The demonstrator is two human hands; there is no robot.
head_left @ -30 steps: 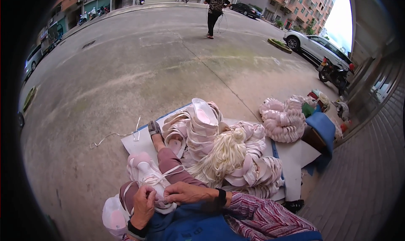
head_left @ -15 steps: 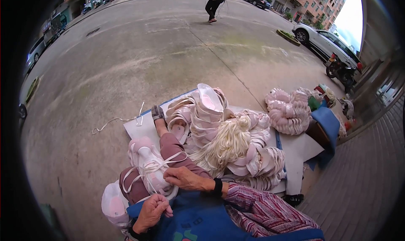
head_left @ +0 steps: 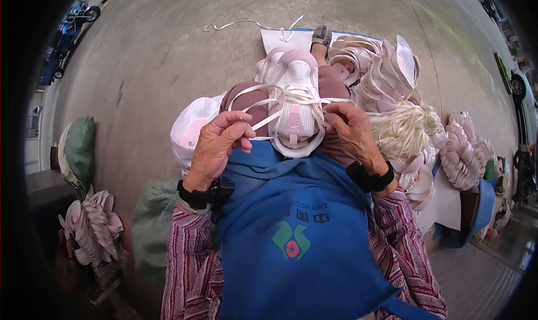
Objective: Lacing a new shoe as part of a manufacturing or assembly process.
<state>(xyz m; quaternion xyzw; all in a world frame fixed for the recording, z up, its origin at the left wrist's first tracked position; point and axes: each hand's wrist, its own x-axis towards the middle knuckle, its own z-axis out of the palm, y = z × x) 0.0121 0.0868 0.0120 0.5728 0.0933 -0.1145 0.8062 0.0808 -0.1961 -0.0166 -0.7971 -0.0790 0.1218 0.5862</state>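
Note:
A pink and white shoe upper [head_left: 293,118] lies across my lap, its collar toward me and its toe pointing away. White shoelace [head_left: 258,104] runs through its eyelets and loops out on the left side. To the left of the upper, my left hand [head_left: 221,143] is closed, pinching a stretch of lace between thumb and fingers. My right hand [head_left: 353,132] is at the upper's right edge, its fingers bent together around the lace there; the exact grip is partly hidden. A second pale upper [head_left: 195,128] rests by my left knee.
Nested stacks of pink-white uppers [head_left: 386,76] and a bundle of cream laces [head_left: 400,130] lie to the right. More uppers [head_left: 462,152] sit farther right. A loose lace [head_left: 252,24] lies on the concrete ahead. Green sacks [head_left: 78,152] and hanging uppers [head_left: 95,225] are at left.
My view has swung left and downward. My hands have moved apart to either side of the upper; the left has risen from my lap and now pinches lace.

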